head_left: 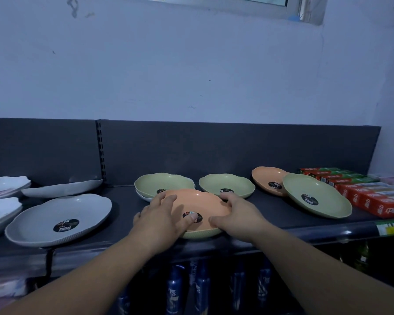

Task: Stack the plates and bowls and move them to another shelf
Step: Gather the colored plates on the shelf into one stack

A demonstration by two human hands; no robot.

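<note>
At the left end of the dark shelf [123, 214] stand stacked white plates [7, 185]; just beside them, near the back edge, lies a smaller grey plate [62, 189]; in front of it, near the front edge, lies a large grey plate [55, 214] with a black sticker inside.

Toward the middle, at the back, a green bowl [164, 184] sits inside a white bowl [143, 196]; only a little of the white rim shows.

In the middle, at the front edge, the orange plate [203, 203] rests on a ribbed green plate [203, 234]. The left hand [162, 214] lies wide over its left rim, fingers spread and nearly straight, the thumb pressing inside near the sticker; the right hand [237, 212] grips its right rim, fingers curled at the far side and the thumb on the near side.

Behind the right hand sits a second green bowl [225, 183]; further right, at the back, an orange bowl [266, 178]; a wide green plate [316, 196] overlaps it in front.

At the right end lie red boxes [373, 198] in rows; under the shelf stand blue bottles [175, 289].
</note>
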